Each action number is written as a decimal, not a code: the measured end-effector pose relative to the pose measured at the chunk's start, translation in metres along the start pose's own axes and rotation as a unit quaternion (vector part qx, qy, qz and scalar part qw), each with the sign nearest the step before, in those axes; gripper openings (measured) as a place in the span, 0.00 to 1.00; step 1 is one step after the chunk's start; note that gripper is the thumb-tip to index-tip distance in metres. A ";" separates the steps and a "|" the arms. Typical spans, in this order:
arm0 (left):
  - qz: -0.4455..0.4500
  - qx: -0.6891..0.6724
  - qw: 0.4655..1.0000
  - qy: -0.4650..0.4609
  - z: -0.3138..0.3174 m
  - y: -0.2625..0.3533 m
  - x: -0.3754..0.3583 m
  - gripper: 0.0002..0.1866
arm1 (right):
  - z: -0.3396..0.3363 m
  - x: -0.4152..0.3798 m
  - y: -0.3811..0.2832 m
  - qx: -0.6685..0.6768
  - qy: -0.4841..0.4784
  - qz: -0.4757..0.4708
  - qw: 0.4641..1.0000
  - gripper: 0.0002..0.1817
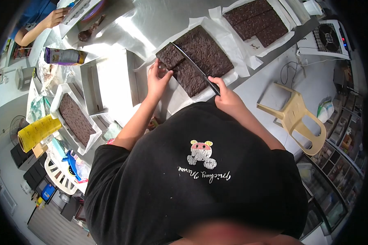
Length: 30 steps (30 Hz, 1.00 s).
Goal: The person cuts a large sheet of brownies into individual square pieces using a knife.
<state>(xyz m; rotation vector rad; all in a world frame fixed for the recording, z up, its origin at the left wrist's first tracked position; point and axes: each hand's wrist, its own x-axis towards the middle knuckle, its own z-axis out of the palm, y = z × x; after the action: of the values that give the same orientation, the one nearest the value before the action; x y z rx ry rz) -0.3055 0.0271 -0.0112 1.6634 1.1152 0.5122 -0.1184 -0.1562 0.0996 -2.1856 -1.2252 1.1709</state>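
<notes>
A large slab of chocolate brownie (206, 51) lies on white parchment paper (180, 105) on the metal table. At its left corner sits a square brownie piece (169, 56), divided from the slab by a cut line. My left hand (159, 79) grips that piece at its near corner, thumb on one edge and fingers on the other. In my right hand (230, 99) is a long knife (194, 64), held by its black handle. Its blade lies slantwise across the slab, with the tip beside the square piece.
Another cut brownie slab (255, 22) lies on paper at the upper right. To the left are an empty metal pan (93, 87), a brownie in a lined pan (75, 118) and a purple bag (64, 56). Another person's hand (56, 18) shows top left. A beige chair (295, 116) stands right.
</notes>
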 end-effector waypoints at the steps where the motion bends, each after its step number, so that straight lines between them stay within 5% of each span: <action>1: -0.002 -0.001 1.000 -0.001 0.000 -0.002 -0.001 0.38 | 0.002 0.000 0.003 0.007 0.019 -0.020 1.000 0.34; 30: 0.021 -0.008 1.000 0.009 0.002 -0.005 -0.001 0.37 | 0.015 0.003 0.016 0.020 0.006 -0.031 0.999 0.34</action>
<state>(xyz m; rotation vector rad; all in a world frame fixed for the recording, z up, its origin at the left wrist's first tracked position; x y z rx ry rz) -0.3071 0.0253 -0.0163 1.6749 1.0886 0.5616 -0.1212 -0.1641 0.0789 -2.1075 -1.2439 1.1472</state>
